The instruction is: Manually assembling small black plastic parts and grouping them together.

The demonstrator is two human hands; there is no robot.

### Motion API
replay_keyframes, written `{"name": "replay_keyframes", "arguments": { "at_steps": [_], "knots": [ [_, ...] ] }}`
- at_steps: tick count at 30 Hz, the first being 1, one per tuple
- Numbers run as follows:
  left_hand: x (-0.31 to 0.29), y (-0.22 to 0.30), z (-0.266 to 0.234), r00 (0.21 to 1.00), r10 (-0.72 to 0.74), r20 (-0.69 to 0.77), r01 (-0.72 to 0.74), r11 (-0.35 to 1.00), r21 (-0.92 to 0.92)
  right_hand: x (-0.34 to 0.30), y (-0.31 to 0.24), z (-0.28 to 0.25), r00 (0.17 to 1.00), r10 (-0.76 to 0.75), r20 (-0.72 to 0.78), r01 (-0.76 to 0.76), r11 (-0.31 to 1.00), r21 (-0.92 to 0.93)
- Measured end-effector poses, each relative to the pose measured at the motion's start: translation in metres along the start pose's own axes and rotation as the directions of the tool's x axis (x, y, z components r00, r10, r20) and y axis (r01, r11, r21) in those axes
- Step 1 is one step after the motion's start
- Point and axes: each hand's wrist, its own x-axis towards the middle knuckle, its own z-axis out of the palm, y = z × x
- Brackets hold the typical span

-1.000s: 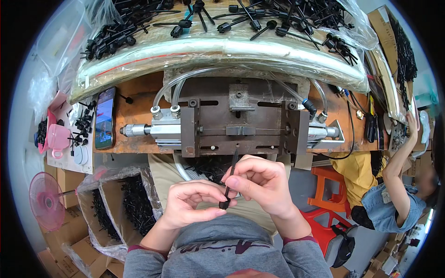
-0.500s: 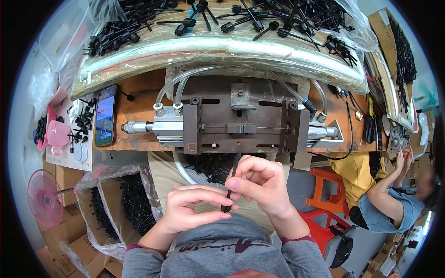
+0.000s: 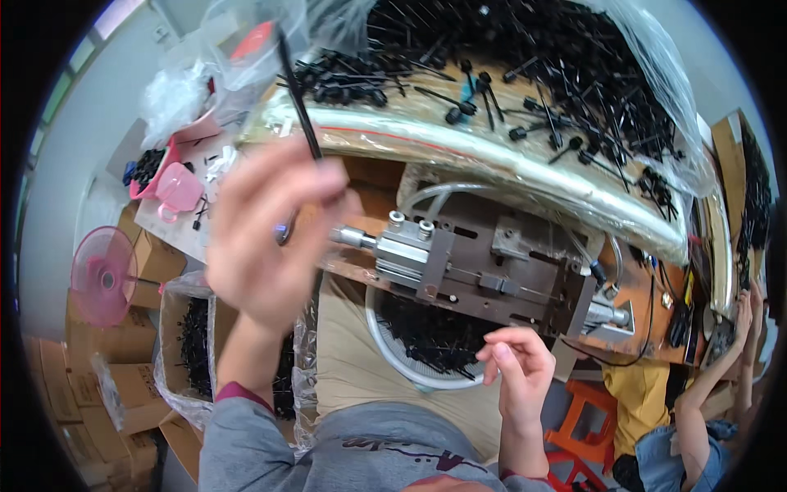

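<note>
My left hand (image 3: pixel 275 234), smeared by motion, is raised over the left side of the bench. A slim black plastic rod (image 3: pixel 297 94) sticks up from between its fingers, tilted toward the far left. My right hand (image 3: pixel 520 369) hovers just right of a white round basket (image 3: pixel 374 316), its fingers loosely bent and apart, with nothing visible in them. Black stemmed parts (image 3: pixel 426 332) fill that basket on my lap. Beyond it sits a brown metal clamping fixture (image 3: pixel 471 283) with a small block (image 3: pixel 498 284) at its middle and a silver air cylinder (image 3: pixel 403 252) on its left.
A plastic-wrapped padded ledge (image 3: pixel 492 160) heaped with black parts runs along the back. Pink cup (image 3: pixel 179 187) and side table stand left, with a pink fan (image 3: pixel 105 275) and lined boxes of parts (image 3: pixel 195 348) below. Orange stool (image 3: pixel 586 418) and a co-worker (image 3: pixel 697 418) are at right.
My left hand has swung up and left with the black rod, away from my right hand. My right hand has let go and shifted right. The whole view has turned and tilted.
</note>
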Motion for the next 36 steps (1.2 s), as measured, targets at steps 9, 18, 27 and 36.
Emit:
{"name": "replay_keyframes", "arguments": {
  "at_steps": [9, 18, 27, 36],
  "knots": [
    [0.105, -0.059, -0.001, 0.988, 0.084, -0.131, -0.026, 0.918, 0.395, -0.019, 0.014, -0.013, 0.993, -0.054, -0.105, 0.039, 0.989, -0.143],
    [-0.008, 0.028, 0.015, 0.888, 0.120, 0.443, -0.006, 0.968, -0.251, 0.021, -0.042, -0.020, 0.919, -0.390, -0.061, 0.317, 0.821, -0.475],
    [-0.063, 0.058, 0.009, 0.843, 0.063, 0.535, 0.208, 0.877, -0.432, 0.159, -0.126, -0.014, 0.509, -0.640, 0.576, 0.554, -0.269, -0.788],
    [-0.099, 0.076, 0.014, 0.841, -0.069, 0.536, 0.381, 0.779, -0.498, 0.260, -0.137, 0.014, 0.856, 0.011, 0.517, 0.429, -0.573, -0.698]
  ]
}}
